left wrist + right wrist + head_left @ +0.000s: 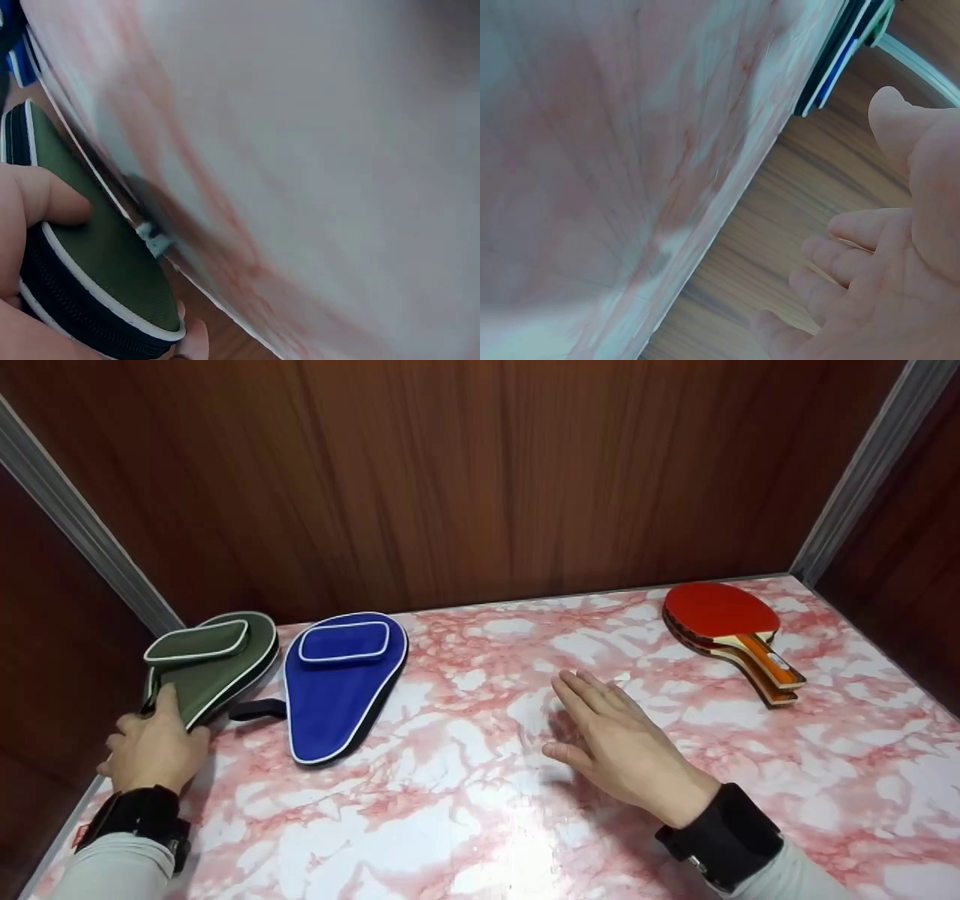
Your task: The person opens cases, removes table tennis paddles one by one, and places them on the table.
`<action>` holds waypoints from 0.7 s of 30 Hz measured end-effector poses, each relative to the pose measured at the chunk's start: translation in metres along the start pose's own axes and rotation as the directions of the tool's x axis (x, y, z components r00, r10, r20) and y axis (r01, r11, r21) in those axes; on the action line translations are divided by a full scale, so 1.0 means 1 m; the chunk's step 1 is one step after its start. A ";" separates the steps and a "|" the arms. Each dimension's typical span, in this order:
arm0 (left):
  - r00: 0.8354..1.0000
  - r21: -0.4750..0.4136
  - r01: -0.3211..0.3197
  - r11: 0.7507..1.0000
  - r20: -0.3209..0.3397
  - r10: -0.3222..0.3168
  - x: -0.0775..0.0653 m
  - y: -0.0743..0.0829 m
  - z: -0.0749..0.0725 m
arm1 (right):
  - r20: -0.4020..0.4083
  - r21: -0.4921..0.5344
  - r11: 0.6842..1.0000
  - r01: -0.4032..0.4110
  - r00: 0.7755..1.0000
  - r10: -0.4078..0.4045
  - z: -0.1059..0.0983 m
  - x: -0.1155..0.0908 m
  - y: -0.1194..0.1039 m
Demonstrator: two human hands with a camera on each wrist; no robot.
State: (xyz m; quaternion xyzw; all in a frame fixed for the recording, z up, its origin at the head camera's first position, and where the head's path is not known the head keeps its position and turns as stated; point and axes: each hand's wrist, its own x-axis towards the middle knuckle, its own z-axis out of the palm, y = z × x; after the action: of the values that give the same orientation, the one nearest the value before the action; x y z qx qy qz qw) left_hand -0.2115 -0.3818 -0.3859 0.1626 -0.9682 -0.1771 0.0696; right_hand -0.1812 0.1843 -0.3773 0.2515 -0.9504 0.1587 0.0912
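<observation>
At the far left, my left hand grips the narrow lower end of a green table tennis bat case with white piping. In the left wrist view the fingers sit on both sides of the zipped green case. To its right lies a blue bat case with a front pocket and a black strap. My right hand hovers over the table with fingers straight, holding nothing; its palm shows in the right wrist view. Two table tennis bats, the upper one red, lie stacked at the back right.
Everything rests on a pink and white marbled table. A brown wood-grain panel rises behind it, with grey metal posts at the corners. Dark side panels close off left and right.
</observation>
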 end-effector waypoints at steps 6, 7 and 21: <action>0.993 -0.011 -0.098 0.995 -0.066 0.097 -0.012 0.019 0.000 | 0.009 0.005 1.000 -0.003 1.000 0.003 -0.003 0.000 0.000; 0.990 -0.015 -0.119 0.993 -0.078 0.117 -0.014 0.024 0.001 | 0.009 0.006 1.000 -0.003 1.000 0.003 -0.003 0.000 0.000; 0.918 -0.018 -0.364 0.931 -0.173 0.356 -0.051 0.108 0.015 | 0.005 0.008 1.000 -0.007 1.000 0.007 -0.004 -0.001 -0.003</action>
State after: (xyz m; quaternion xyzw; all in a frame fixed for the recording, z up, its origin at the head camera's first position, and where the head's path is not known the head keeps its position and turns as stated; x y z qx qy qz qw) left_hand -0.1976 -0.2641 -0.3646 -0.0058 -0.9675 -0.1713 0.1861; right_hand -0.1783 0.1840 -0.3732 0.2488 -0.9509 0.1620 0.0874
